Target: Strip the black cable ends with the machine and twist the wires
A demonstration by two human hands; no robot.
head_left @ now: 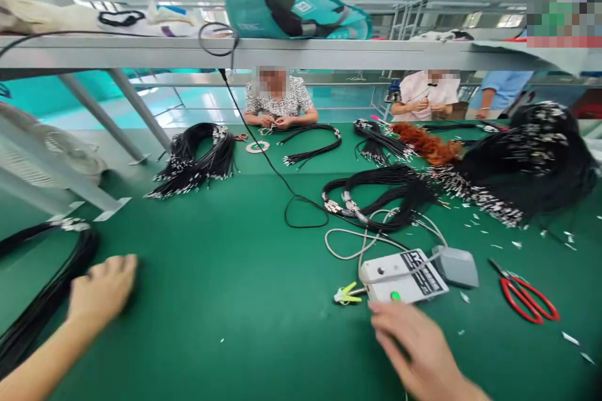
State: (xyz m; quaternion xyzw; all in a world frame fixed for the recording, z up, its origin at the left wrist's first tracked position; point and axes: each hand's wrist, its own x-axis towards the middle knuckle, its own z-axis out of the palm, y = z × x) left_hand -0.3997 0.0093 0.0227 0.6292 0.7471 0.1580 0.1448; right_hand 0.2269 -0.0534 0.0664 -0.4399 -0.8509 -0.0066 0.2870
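Observation:
My left hand is over the green table at the left, beside a long black cable bundle; its fingers are bent and slightly blurred, and what lies under them is hidden. My right hand is at the near edge of a white box with a green button, its fingers extended and nothing seen in them. A yellow-green clip sticks out from the box's left side. Behind the box's right end sits a grey block with a grey cord.
Red-handled scissors lie at the right among white scraps. Black cable bundles and a large cable heap lie farther back. A metal shelf spans above the table. People sit across it.

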